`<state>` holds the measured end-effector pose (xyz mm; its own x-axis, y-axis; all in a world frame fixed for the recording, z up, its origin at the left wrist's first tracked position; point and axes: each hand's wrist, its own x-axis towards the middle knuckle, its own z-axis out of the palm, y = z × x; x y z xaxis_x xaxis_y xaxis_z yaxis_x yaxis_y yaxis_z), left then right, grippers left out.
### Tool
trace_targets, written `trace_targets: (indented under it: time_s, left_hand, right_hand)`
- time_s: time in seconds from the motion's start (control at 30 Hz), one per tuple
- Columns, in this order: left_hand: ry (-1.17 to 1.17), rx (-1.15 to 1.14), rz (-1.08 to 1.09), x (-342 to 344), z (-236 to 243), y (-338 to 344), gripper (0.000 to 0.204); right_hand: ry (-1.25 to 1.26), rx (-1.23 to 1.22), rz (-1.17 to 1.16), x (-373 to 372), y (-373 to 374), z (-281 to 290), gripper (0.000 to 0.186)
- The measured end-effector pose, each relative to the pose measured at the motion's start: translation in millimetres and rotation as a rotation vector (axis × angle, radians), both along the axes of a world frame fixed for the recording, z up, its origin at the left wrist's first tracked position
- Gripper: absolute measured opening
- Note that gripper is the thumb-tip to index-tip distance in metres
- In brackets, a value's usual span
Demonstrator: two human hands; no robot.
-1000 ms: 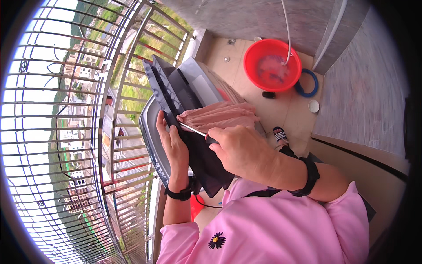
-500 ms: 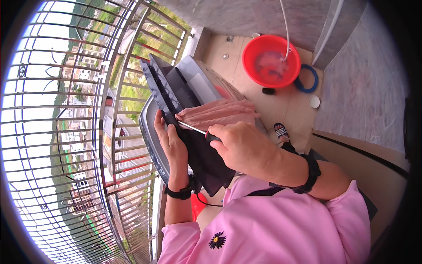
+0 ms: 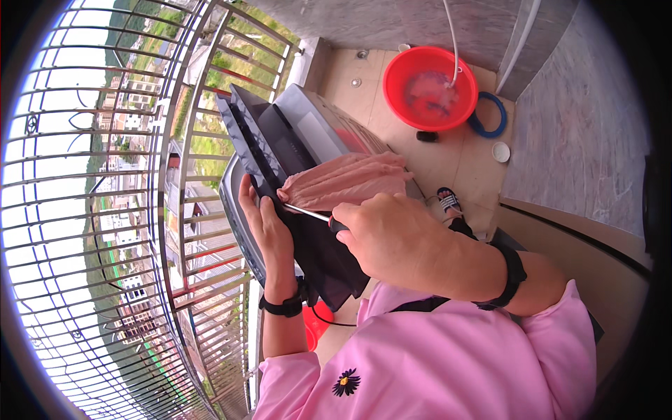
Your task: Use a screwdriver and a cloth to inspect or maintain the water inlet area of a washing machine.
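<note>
In my right hand (image 3: 388, 238) is a screwdriver (image 3: 306, 211) with a red and black handle. Its metal shaft points left, and its tip reaches the black panel (image 3: 318, 248) beside a bunched end of pink cloth (image 3: 346, 182). My left hand (image 3: 269, 234) grips the panel's left edge, with fingers stretched along it and the edge between thumb and fingers. This panel stands raised on a grey, box-shaped appliance (image 3: 318, 119) that looks like a washing machine. The cloth drapes across it just beyond my right hand. Where exactly the screwdriver tip sits is hard to make out.
Metal railing bars (image 3: 199, 203) run along the left. On the tiled floor beyond stand a red basin (image 3: 395, 105) with water and a white hose (image 3: 453, 42), a dark brush (image 3: 427, 136), a blue ring (image 3: 502, 119) and a small white bowl (image 3: 500, 152). Grey walls enclose the right.
The view has shifted slightly. Both hands keep their places on the panel and the screwdriver, and my right forearm has moved a little to the right and lower.
</note>
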<state>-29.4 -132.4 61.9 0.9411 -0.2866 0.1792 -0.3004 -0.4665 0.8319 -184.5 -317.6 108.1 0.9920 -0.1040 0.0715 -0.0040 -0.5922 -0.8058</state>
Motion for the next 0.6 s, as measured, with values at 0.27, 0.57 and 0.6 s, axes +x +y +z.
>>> trace_targets:
  time_s: [0.27,0.57,0.6]
  left_hand:
    - [-0.072,0.059,-0.003,4.5,-5.2,0.4,0.053]
    - [0.03,-0.003,0.017,-2.9,-6.7,-6.9,0.054]
    - [0.053,-0.024,0.034,-1.6,-7.6,-4.7,0.054]
  right_hand:
    - [0.087,0.115,0.093,-30.5,-23.3,16.9,0.017]
    - [0.068,0.215,0.087,-42.6,-14.4,-10.8,0.02]
    - [0.069,0.221,0.083,-49.8,-15.1,-13.4,0.02]
